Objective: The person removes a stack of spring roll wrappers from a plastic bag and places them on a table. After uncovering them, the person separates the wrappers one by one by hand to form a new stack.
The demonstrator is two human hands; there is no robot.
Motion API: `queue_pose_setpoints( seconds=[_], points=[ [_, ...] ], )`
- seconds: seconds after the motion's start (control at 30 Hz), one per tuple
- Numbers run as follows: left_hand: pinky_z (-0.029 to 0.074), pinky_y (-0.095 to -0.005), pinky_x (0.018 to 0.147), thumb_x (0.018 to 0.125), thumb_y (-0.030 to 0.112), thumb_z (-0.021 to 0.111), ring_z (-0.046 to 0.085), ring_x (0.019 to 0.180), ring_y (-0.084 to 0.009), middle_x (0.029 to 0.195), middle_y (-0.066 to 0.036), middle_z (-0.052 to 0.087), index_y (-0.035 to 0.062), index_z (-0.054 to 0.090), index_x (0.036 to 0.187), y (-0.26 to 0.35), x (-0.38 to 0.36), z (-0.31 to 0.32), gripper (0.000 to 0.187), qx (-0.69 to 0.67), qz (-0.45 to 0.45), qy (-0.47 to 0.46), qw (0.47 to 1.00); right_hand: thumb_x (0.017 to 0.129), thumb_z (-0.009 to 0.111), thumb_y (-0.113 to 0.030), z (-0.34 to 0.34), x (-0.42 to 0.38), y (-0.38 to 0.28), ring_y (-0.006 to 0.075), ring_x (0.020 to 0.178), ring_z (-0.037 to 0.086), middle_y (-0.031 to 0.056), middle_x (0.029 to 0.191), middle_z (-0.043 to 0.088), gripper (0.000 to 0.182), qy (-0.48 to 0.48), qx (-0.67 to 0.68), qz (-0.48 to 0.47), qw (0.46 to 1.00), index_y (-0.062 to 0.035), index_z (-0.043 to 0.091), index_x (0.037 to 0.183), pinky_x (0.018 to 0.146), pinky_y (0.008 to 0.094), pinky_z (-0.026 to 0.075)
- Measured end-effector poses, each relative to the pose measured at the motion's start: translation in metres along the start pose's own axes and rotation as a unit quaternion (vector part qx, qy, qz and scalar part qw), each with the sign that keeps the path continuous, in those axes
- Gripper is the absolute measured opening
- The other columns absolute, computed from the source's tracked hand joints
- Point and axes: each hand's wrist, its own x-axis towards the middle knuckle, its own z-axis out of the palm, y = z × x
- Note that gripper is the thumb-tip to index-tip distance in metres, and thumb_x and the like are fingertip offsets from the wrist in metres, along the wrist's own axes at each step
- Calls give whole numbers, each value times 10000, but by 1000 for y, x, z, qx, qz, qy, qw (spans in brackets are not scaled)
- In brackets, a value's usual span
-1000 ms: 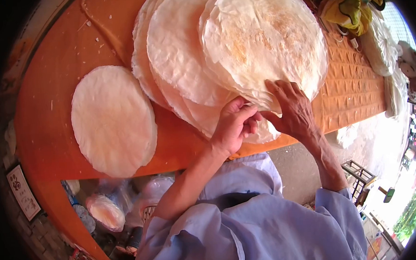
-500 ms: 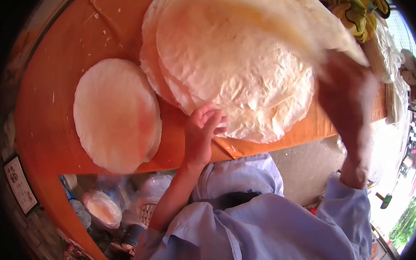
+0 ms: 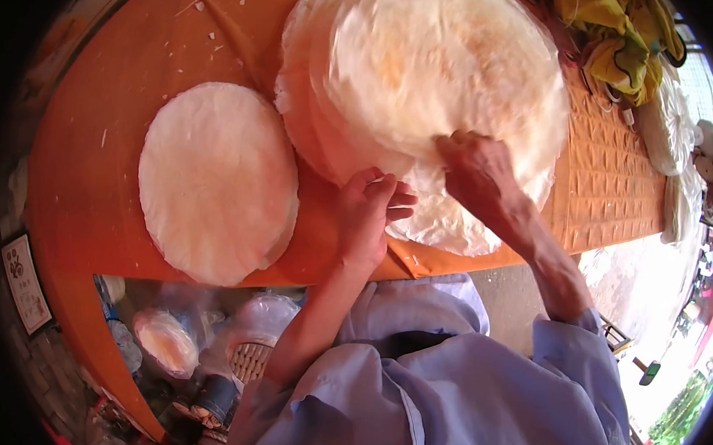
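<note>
Large, thin, pale round flatbreads (image 3: 477,63) lie in a stack on the orange-covered table, their edges wrinkled and uneven. My right hand (image 3: 483,171) is over the front part of the stack, its fingers closed on the near edge of the top flatbread. Beside the stack's front left edge is my left hand (image 3: 368,214), fingers loosely curled and apart, with nothing visible in them. To the left, a smaller pile of pale round flatbreads (image 3: 217,181) rests flat on the cloth.
The table's orange cloth (image 3: 89,188) has crumbs and a quilted-looking patch at right. A yellow cloth bundle (image 3: 613,32) and white plastic bags (image 3: 666,130) sit at the far right. Below the table are a bagged item (image 3: 167,343) and a woven basket (image 3: 251,359).
My right hand has come left and inward from the stack's right side, and the top flatbread has settled over the stack. My left hand stays by the front edge. The view has shifted slightly.
</note>
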Motion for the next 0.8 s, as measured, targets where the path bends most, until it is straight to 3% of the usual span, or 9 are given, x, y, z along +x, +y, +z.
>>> queue_pose_setpoints(
  seconds=[0.4,0.53,0.57,0.67,0.7,0.8],
  points=[
    [571,-295,657,912,110,623,696,764,-215,853,-102,669,26,561,975,3,5,8,122,-3,11,34,999,683,587,-46,16,12,-16,347,676,628,158,704,597,60,41,80,14,996,-46,583,742,581,452,489],
    [566,-287,646,908,111,622,690,746,-201,859,-99,669,23,567,977,4,2,9,124,37,21,34,999,691,578,-70,6,38,-18,365,677,627,176,696,604,71,7,57,-6,998,-46,589,757,582,458,482],
    [565,-280,632,913,101,608,688,737,-196,854,-99,665,16,572,972,8,2,11,109,54,20,36,998,759,602,-154,11,45,-22,381,678,626,186,691,610,117,-7,55,11,998,-40,578,766,579,467,474],
    [561,-269,628,925,83,581,678,748,-178,863,-90,659,9,590,970,18,10,11,87,43,27,11,999,782,678,-270,-5,33,-39,380,725,631,187,762,638,285,3,131,3,991,-28,618,920,620,448,491],
    [560,-271,653,925,82,580,672,776,-169,881,-81,659,14,598,977,14,14,4,87,1,31,-16,999,748,752,-349,-4,19,-36,384,865,624,199,939,651,534,53,199,-28,978,-7,592,1127,737,437,502],
    [546,-288,768,922,87,593,646,882,-148,941,-51,655,32,618,999,18,14,7,98,-90,13,-48,995,706,787,-324,1,-2,-29,391,1027,576,201,1107,612,682,116,146,-27,982,13,538,1244,866,450,471]
  ],
)
